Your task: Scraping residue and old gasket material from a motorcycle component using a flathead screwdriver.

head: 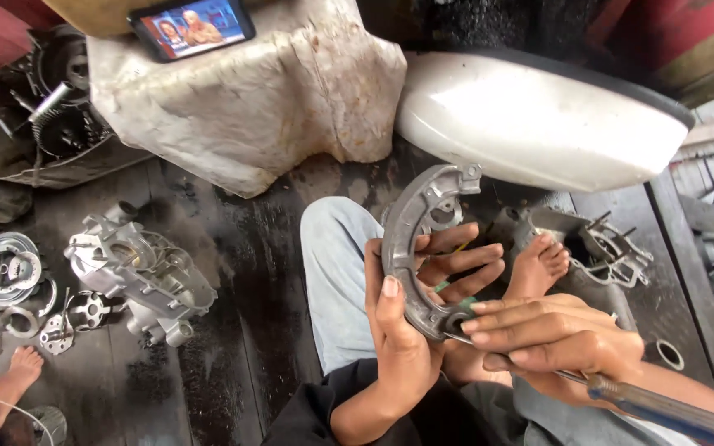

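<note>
Grimy wooden floor [233,330]; curved metal brake shoe [411,227]

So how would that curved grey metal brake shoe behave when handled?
The curved grey metal brake shoe looks like rigid cast metal, so probably stiff and fairly heavy for its size. Its arc shape likely rocks if set down. The left hand wraps it, suggesting a secure hold.

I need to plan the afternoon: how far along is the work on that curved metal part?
Done: the engine casing lies stripped on the floor among loose parts. In hand: the left hand holds the brake shoe; the right hand works a screwdriver at its lower end. Left: nothing looks reassembled.
</note>
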